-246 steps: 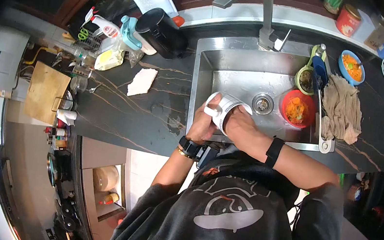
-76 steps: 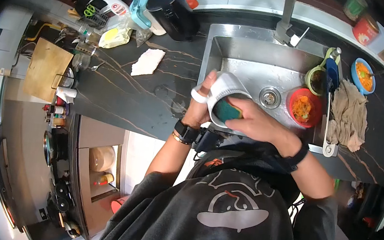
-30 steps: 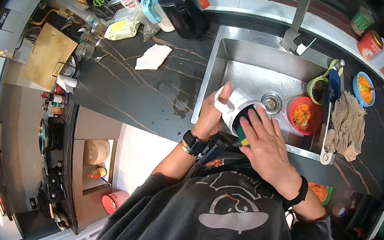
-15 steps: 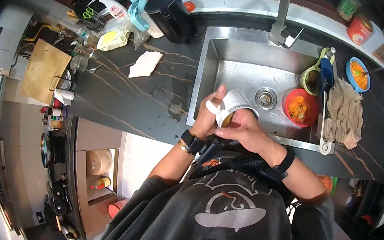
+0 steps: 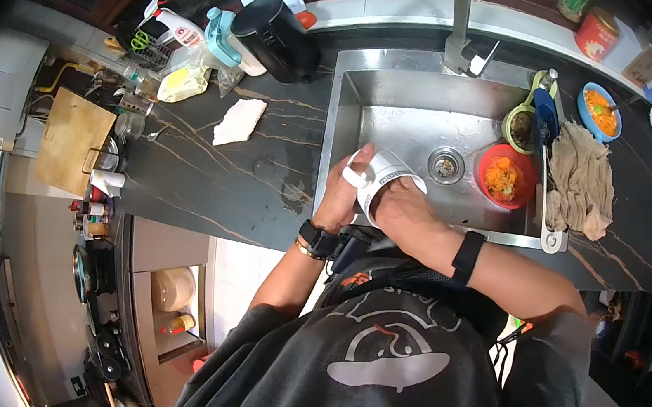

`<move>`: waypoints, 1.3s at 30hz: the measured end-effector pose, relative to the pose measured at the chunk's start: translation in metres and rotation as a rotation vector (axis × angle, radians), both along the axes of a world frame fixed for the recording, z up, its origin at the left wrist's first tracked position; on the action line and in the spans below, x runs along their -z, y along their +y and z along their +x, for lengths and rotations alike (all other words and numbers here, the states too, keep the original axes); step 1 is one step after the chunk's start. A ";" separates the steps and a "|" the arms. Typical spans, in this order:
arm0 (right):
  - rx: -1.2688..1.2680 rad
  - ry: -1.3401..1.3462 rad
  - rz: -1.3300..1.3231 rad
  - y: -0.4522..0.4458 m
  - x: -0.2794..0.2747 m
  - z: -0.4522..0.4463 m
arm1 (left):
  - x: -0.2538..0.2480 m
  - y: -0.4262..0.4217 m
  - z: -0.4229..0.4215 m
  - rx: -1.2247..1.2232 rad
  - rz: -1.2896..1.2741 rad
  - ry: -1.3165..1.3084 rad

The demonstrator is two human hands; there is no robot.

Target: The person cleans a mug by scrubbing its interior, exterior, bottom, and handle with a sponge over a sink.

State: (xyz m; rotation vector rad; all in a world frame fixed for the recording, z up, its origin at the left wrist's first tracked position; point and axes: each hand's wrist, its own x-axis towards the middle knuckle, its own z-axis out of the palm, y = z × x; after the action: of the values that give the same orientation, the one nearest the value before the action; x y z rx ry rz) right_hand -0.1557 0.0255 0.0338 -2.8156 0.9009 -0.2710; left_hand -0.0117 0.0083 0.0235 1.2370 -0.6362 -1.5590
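Observation:
A white mug (image 5: 383,171) with dark lettering is tilted over the sink's front left corner, its mouth toward the lower right. My left hand (image 5: 338,197) is wrapped round its handle side and base. The fingers of my right hand (image 5: 408,208) are inside the mug, so what they hold there is hidden. Behind the hands lies the steel sink (image 5: 412,124) with its drain (image 5: 446,166). A red bowl (image 5: 505,177) with orange shreds sits in the sink's right part, below a green strainer (image 5: 519,127).
Right of the sink are a brown cloth (image 5: 582,181) and a blue bowl (image 5: 599,113) of orange food. The faucet (image 5: 458,30) rises behind. On the left counter are a white cloth (image 5: 239,122), a black kettle (image 5: 276,38) and a wooden board (image 5: 75,142).
My right hand has gone deeper into the mug, after a green and yellow sponge showed at its mouth earlier. The view has shifted slightly, and the mug stays in my left hand.

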 end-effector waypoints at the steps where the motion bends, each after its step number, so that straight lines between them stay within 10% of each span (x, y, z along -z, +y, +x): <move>1: 0.036 0.014 -0.027 0.002 -0.006 0.005 | -0.001 0.001 0.002 -0.009 -0.012 -0.009; 9: 0.029 0.176 0.362 -0.016 -0.018 0.013 | -0.003 0.006 0.002 -0.022 -0.131 -0.276; 13: 0.093 -0.255 0.358 -0.011 -0.009 0.010 | 0.010 0.002 0.006 -0.038 -0.169 -0.282; 16: 0.137 -1.228 1.340 -0.008 -0.031 0.016 | -0.005 -0.003 0.001 -0.063 -0.273 -0.271; 21: 0.243 -1.054 1.154 -0.002 -0.025 0.014 | 0.000 -0.010 0.011 -0.034 -0.308 -0.351; 28: 0.100 -0.717 0.341 0.004 -0.028 0.013 | -0.016 -0.014 0.020 0.033 -0.036 0.229; 39: 0.133 -0.882 1.017 0.000 -0.026 0.025 | -0.015 -0.002 0.020 0.038 -0.103 -0.027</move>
State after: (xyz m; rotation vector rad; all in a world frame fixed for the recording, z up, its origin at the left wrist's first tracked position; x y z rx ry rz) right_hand -0.1308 0.0257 0.0599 -1.4667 0.6899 -0.7323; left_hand 0.0087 0.0067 0.0387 1.1765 -0.7526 -1.5234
